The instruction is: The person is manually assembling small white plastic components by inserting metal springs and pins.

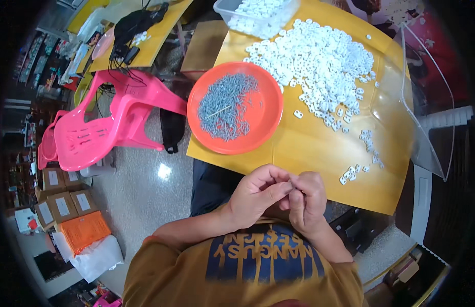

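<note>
Left hand (255, 197) and right hand (308, 202): fingertips pinched together, held item hidden; near counter (309, 153) edge, orange dish (265, 115) of screws (224, 105) beyond.

Your orange dish (266, 110) is glossy plastic, smooth at the rim, and the small nails (226, 105) heaped in it look like dull grey metal. The white clips (319, 64) are matt plastic (moulded, by their look), and the clear tub (228, 11) behind them is see-through plastic. The yellow tabletop (309, 148) looks smooth and faintly shiny. The pink chair (101, 128) is glossy plastic.
</note>
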The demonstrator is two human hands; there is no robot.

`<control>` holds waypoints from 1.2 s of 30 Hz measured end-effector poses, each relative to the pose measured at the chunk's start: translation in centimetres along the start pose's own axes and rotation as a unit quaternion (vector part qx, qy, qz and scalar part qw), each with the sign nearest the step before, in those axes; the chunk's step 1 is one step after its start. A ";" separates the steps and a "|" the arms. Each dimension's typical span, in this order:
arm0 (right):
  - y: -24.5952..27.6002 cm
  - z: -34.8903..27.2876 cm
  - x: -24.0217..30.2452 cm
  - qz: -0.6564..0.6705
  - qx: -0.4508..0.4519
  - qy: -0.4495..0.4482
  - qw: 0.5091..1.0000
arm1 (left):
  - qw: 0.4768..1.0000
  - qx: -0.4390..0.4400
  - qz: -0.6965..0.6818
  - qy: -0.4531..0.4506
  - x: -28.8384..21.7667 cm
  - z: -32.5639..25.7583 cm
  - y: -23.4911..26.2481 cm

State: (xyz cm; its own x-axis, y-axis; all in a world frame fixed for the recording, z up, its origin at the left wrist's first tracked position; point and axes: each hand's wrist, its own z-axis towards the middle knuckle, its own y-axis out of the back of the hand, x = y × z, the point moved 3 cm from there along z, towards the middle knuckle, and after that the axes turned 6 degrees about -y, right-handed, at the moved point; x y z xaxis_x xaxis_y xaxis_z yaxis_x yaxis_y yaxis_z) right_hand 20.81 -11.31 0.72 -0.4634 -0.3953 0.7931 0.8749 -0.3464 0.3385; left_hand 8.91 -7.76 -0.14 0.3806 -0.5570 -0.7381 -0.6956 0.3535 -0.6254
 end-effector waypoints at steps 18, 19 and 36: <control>9.4 -4.5 -3.0 -0.145 -0.103 -0.027 0.984 | 0.900 -0.100 0.293 -0.308 -27.4 24.4 6.8; 9.9 -4.9 -3.5 -0.149 -0.106 -0.040 0.982 | 0.899 -0.142 0.287 -0.297 -28.0 26.5 7.6; 14.6 -6.4 -8.0 -0.147 -0.244 -0.204 0.937 | 0.657 0.370 0.619 -0.221 4.9 14.9 -10.1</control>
State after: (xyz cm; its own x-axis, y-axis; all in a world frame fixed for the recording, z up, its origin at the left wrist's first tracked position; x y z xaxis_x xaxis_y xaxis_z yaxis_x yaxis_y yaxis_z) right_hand 36.41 -18.66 -3.95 -0.4946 0.1004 0.8633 0.5042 -0.7760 0.3790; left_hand 26.85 -2.83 -1.19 0.0565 0.7161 -0.6957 -0.2146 0.6893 0.6920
